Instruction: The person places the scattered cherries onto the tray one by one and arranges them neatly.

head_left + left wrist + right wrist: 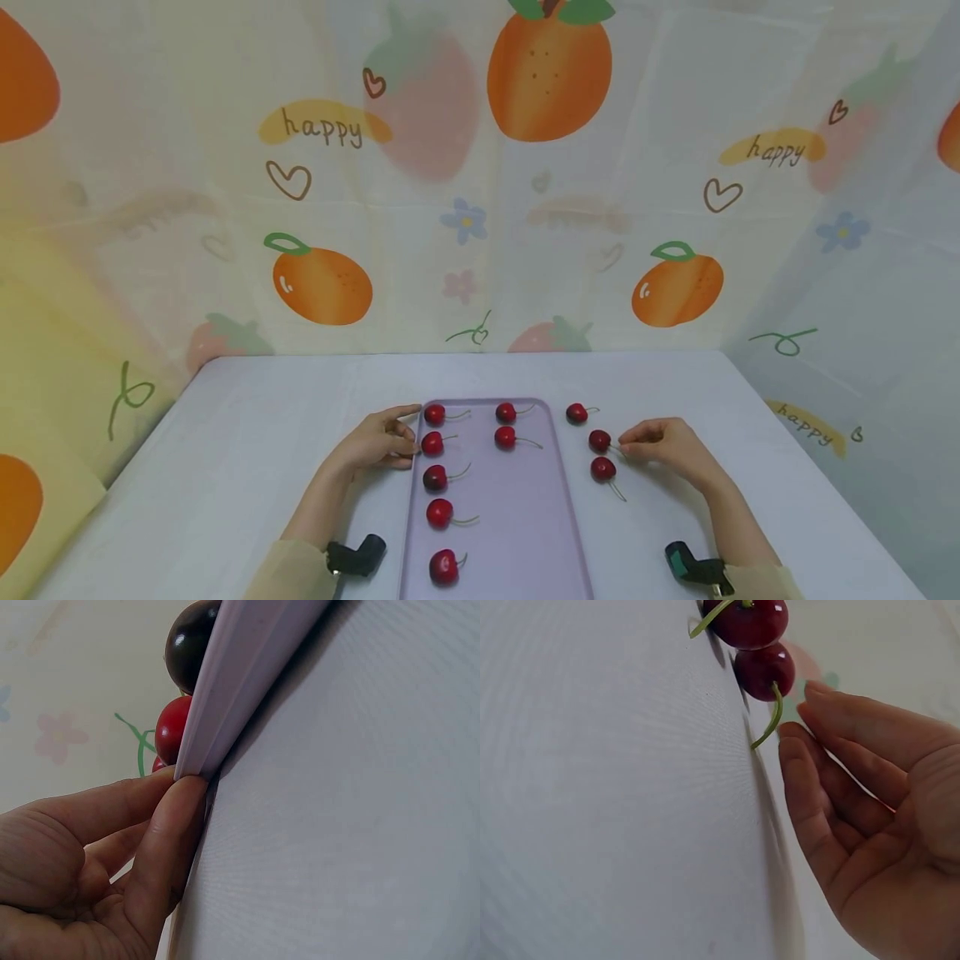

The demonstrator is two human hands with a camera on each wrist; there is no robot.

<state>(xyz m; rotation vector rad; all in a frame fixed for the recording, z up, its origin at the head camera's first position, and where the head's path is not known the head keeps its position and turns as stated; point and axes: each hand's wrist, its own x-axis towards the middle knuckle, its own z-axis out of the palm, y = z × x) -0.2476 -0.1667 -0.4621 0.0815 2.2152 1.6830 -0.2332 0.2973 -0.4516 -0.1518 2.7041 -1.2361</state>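
Note:
At the left edge of the lilac tray point(498, 500), my left hand point(378, 442) pinches the rim between thumb and fingers, plain in the left wrist view. A column of several red cherries with green stems, including a cherry point(439, 512), runs down the tray's left side. Two more, a cherry point(506, 412) and a cherry point(505, 437), lie to the upper right of the tray. My right hand point(667, 446) is beside the middle loose cherry point(599, 441), its fingertips near the stem point(774, 720) with nothing held between them.
Right of the tray lie two other loose cherries, a far cherry point(577, 413) and a near cherry point(603, 469). The white tabletop point(285, 417) ends at a fruit-printed cloth backdrop point(465, 250). Black wrist cameras sit on both sleeves.

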